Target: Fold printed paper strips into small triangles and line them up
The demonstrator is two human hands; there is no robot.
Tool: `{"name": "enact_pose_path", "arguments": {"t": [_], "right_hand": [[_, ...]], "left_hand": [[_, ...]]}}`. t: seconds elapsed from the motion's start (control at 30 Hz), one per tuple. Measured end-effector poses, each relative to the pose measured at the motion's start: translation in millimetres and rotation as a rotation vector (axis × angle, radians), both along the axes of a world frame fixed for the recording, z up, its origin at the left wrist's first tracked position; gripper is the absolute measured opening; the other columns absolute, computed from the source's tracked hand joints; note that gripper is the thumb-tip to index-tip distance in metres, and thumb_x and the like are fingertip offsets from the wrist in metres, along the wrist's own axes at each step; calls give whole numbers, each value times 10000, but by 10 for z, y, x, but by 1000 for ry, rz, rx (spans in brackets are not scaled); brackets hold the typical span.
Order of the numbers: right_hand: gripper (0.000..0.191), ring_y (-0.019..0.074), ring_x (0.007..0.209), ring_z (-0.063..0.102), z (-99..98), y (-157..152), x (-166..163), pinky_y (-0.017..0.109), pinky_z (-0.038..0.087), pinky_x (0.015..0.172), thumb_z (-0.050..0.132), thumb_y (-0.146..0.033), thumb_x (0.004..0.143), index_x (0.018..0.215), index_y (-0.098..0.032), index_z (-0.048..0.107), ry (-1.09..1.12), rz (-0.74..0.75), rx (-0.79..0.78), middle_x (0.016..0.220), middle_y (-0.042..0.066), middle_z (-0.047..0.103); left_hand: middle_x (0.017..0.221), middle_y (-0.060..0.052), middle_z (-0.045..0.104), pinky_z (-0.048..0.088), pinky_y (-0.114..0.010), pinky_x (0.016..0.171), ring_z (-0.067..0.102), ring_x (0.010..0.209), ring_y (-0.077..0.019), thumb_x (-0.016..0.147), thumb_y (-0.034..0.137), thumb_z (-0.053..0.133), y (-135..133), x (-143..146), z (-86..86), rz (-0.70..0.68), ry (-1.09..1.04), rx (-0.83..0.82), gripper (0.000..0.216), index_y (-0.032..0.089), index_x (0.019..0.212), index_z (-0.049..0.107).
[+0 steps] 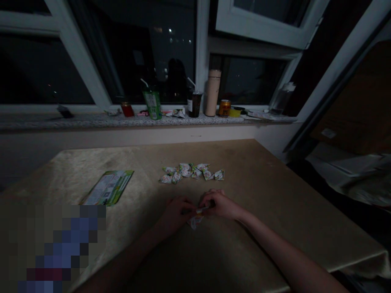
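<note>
Both left hand (181, 206) and right hand (217, 204) pinch one small packet (195, 221) at lower centre, which uneven pulling might tear.

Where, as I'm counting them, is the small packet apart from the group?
In the head view, the small packet is lower middle, at the fingertips of the left hand and right hand, on the near side of the packet group.

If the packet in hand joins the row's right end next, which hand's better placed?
Probably the right hand: it sits nearer the right end of the row of packets. The left hand is farther left; both have fingers at the small packet.
</note>
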State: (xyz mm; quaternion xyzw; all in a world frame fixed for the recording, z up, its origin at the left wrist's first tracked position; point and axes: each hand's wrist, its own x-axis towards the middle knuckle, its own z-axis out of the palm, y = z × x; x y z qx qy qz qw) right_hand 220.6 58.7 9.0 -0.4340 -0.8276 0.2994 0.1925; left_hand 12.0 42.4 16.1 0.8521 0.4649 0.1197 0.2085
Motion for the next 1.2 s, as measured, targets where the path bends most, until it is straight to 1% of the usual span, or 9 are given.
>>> {"name": "enact_pose_path", "arguments": {"t": [0.1, 0.2, 0.3, 0.47, 0.67, 0.8, 1.0, 1.13, 1.2], "right_hand": [[46, 159, 798, 573, -44, -44, -13, 325, 292, 818, 744, -197, 722, 755, -205, 713, 51, -60, 43, 717, -16, 652], [93, 158, 797, 577, -101, -85, -27, 323, 289, 820, 750, -129, 701, 682, -200, 694, 102, -101, 97, 715, -21, 653], [130, 152, 794, 572, -136, -130, -35, 315, 282, 803, 726, -83, 714, 671, -198, 680, 110, -103, 155, 718, -24, 642], [116, 150, 831, 559, -122, -227, -31, 305, 279, 797, 685, -82, 754, 745, -196, 669, 62, -65, 283, 783, -12, 638], [74, 154, 838, 544, -67, -319, -37, 295, 299, 795, 608, -132, 839, 802, -181, 650, -47, -10, 406, 806, 16, 625], [111, 165, 849, 531, -82, -328, -42, 311, 303, 812, 563, -178, 882, 806, -181, 643, -117, 16, 475, 806, 26, 615], [84, 175, 828, 519, -60, -374, -65, 332, 314, 803, 573, -177, 880, 813, -174, 623, -286, 46, 598, 828, 35, 613], [50, 188, 827, 519, -33, -421, -102, 330, 337, 776, 578, -170, 884, 915, -170, 616, -364, 36, 637, 845, 40, 619], [83, 195, 831, 519, -49, -435, -120, 336, 348, 775, 574, -167, 888, 961, -167, 612, -388, 56, 664, 856, 48, 620]], "left_hand": [[965, 0, 673, 385, -290, 811, 596, 933, -196, 900, 289, 542, -15, 4, 22, -14, 44, 48, 198, 253, 926, 735], [991, 2, 659, 364, -322, 848, 580, 953, -193, 915, 236, 538, -39, -3, 69, -56, 102, 127, 192, 270, 990, 711], [1008, -20, 644, 349, -347, 880, 556, 972, -206, 899, 181, 573, -67, 3, 114, -132, 184, 215, 194, 256, 1037, 687], [990, -73, 633, 379, -366, 867, 553, 965, -234, 876, 77, 575, -142, 73, 112, -190, 328, 324, 146, 170, 931, 673], [1019, -75, 624, 448, -331, 788, 588, 908, -217, 895, 75, 537, -200, 126, 55, -152, 415, 380, 144, 154, 971, 632], [1012, -75, 630, 459, -331, 778, 592, 922, -230, 895, 69, 533, -181, 117, 47, -168, 445, 401, 153, 158, 971, 633], [945, -82, 645, 469, -356, 791, 602, 899, -244, 893, 80, 528, -249, 183, 88, -189, 489, 419, 146, 148, 939, 649], [1035, -147, 652, 490, -394, 797, 611, 935, -277, 844, -6, 469, -425, 280, 48, -100, 525, 429, 286, 101, 1041, 648], [1180, -215, 602, 469, -446, 869, 583, 1048, -325, 807, -24, 462, -551, 320, -29, -42, 546, 439, 383, 43, 1153, 609]]}}
